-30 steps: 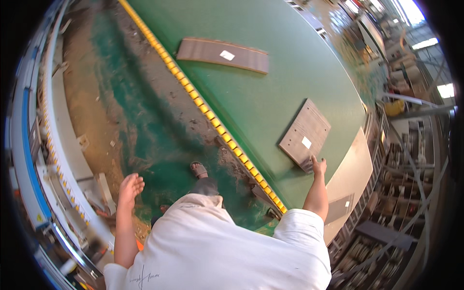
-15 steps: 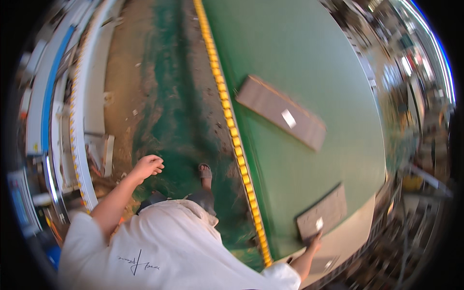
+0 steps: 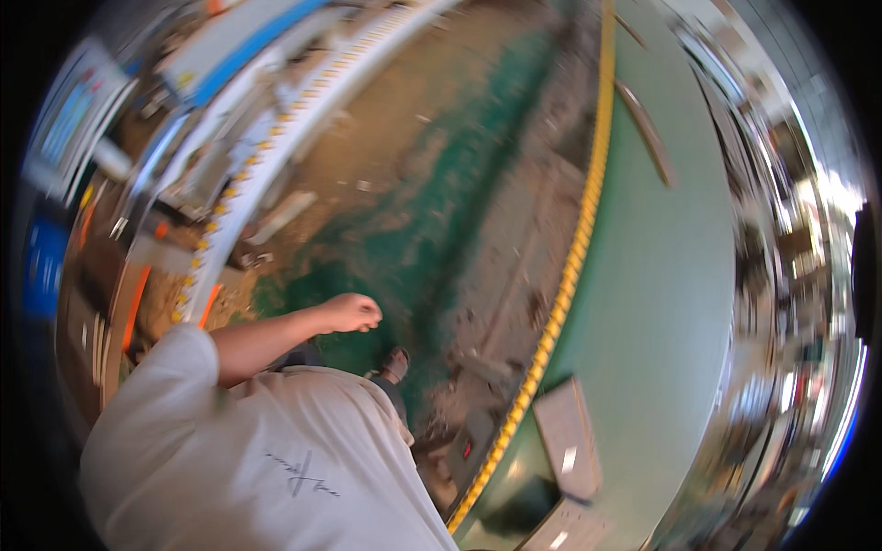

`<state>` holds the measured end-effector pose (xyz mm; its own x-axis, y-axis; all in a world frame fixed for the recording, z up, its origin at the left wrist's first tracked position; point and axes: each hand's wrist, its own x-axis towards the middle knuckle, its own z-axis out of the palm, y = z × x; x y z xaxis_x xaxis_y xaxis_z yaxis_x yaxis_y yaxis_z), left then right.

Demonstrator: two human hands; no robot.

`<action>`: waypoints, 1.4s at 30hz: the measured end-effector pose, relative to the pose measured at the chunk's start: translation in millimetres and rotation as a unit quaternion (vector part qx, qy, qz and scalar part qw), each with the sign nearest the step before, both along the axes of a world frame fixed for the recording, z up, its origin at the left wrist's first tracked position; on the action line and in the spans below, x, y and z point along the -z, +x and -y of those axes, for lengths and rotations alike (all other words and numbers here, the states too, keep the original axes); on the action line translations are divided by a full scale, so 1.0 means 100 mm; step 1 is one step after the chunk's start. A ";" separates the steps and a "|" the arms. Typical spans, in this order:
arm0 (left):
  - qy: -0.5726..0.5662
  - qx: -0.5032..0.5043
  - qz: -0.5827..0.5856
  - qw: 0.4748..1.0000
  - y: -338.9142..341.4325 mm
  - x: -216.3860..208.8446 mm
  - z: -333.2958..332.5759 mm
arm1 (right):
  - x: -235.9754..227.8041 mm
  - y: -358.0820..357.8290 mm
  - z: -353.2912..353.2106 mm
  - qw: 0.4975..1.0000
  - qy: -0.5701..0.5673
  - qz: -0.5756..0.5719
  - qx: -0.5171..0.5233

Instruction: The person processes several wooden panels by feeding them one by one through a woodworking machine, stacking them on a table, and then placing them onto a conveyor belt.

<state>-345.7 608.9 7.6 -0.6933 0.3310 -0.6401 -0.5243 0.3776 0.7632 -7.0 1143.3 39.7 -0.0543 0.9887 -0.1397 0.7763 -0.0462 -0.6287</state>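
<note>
My left hand (image 3: 352, 313) hangs over the floor in front of my body, its fingers curled in with nothing visible in them. My right hand is out of view. On the green belt (image 3: 657, 303) to my right lies a grey-brown flat panel (image 3: 567, 432) with a small white label. A second labelled panel (image 3: 562, 528) is cut off by the lower edge, its top end close to the first one. Another narrow panel (image 3: 647, 133) rests farther up the belt.
Yellow rollers (image 3: 571, 266) line the belt's near edge. Across the dusty green floor (image 3: 404, 211) stands a white rail (image 3: 276, 147) with yellow parts. Scraps lie on the floor. A machine with a blue stripe (image 3: 253, 50) stands at the far left. The right side is blurred.
My view has swung round, so the belt and panels sit differently in it. My right hand, earlier on a labelled panel, has left the view. My left hand now appears farther right.
</note>
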 end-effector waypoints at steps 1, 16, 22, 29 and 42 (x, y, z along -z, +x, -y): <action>0.012 0.026 -0.023 0.999 -0.14 0.00 0.08 | -0.12 -0.25 0.22 0.999 0.003 -0.025 -0.025; -0.081 -0.529 -0.150 0.831 0.24 -1.00 3.61 | -0.73 -5.29 6.76 0.547 0.081 -0.021 -0.833; 0.077 -0.740 -0.066 0.665 0.28 -0.25 5.39 | 0.02 -5.94 9.32 0.379 0.078 0.056 -0.920; -0.069 -0.838 -0.086 0.535 -0.35 0.10 6.06 | 0.23 -6.42 10.31 0.355 0.027 0.046 -0.933; -0.035 -0.832 -0.042 0.552 -1.60 -0.12 5.87 | 0.27 -7.66 10.10 0.338 0.065 0.039 -0.938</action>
